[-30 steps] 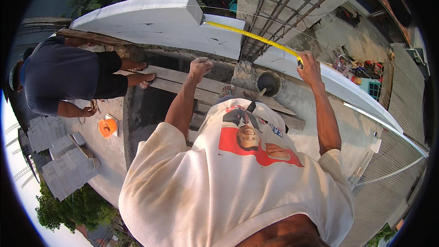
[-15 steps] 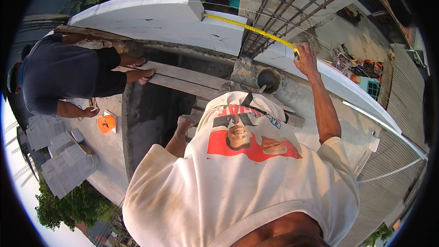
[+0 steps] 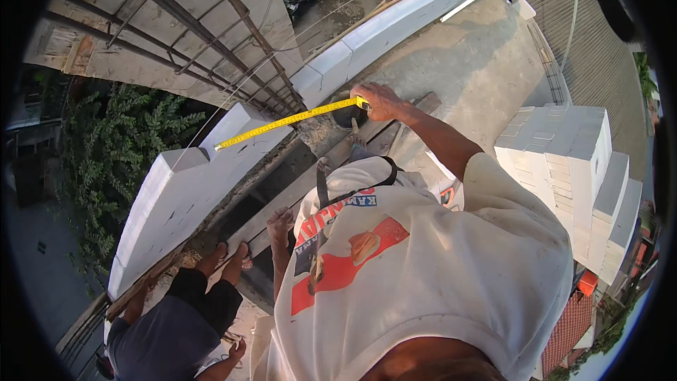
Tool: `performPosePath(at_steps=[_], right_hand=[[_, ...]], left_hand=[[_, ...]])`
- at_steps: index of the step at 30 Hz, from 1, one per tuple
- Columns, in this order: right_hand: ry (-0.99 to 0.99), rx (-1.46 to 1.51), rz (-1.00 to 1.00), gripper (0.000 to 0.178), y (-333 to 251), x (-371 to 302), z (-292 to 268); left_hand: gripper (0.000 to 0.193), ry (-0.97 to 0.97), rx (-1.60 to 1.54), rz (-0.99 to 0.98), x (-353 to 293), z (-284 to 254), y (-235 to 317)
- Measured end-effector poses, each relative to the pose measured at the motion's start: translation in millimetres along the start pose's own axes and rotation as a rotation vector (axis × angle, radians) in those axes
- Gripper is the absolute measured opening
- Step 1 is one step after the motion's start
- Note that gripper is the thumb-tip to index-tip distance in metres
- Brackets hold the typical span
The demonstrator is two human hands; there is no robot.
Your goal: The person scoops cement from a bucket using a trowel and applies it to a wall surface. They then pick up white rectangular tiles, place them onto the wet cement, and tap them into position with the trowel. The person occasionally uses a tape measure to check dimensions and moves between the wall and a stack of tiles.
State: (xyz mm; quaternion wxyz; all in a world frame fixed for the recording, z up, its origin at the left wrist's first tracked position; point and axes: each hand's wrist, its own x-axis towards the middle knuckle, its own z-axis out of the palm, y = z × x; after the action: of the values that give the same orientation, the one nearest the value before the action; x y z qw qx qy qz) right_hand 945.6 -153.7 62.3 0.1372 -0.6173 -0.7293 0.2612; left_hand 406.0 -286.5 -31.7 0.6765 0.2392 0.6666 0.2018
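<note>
My right hand (image 3: 383,104) is closed on the yellow case of a tape measure (image 3: 362,103), above the wall's inner side. Its yellow blade (image 3: 285,121) stretches left past the rebar column, and its free end lies close to the stepped end of a raised white block (image 3: 182,159). Below it runs a lower course of white blocks (image 3: 247,127). My left hand (image 3: 280,224) hangs by my waist over the wooden planks, its dusty fingers curled in and apparently holding nothing. A dark bucket (image 3: 343,110) stands under my right hand, partly hidden by it.
A rebar cage (image 3: 211,49) rises through the gap between the block walls, with a thin string line across it. Planks (image 3: 264,215) bridge a dark opening under my feet. A co-worker (image 3: 166,331) bends at the lower left. Stacked white blocks (image 3: 564,169) stand at right.
My view has swung round, so the wall now slants and the co-worker appears lower. My right hand still holds the tape measure, the blade still drawn out past the rebar.
</note>
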Motion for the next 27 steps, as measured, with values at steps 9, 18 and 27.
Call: performPosePath(at_steps=[9,18,27], right_hand=[[0.062,0.343,1.067,0.066,-65,-325,139],[0.676,0.726,1.592,0.073,-210,-457,236],[0.925,1.056,1.796,0.070,-195,-502,307]], left_hand=[[0.043,-0.416,0.865,-0.381,21,-7,62],[0.057,-0.595,1.323,-0.208,125,135,159],[0.088,-0.785,1.805,-0.482,54,287,81]])
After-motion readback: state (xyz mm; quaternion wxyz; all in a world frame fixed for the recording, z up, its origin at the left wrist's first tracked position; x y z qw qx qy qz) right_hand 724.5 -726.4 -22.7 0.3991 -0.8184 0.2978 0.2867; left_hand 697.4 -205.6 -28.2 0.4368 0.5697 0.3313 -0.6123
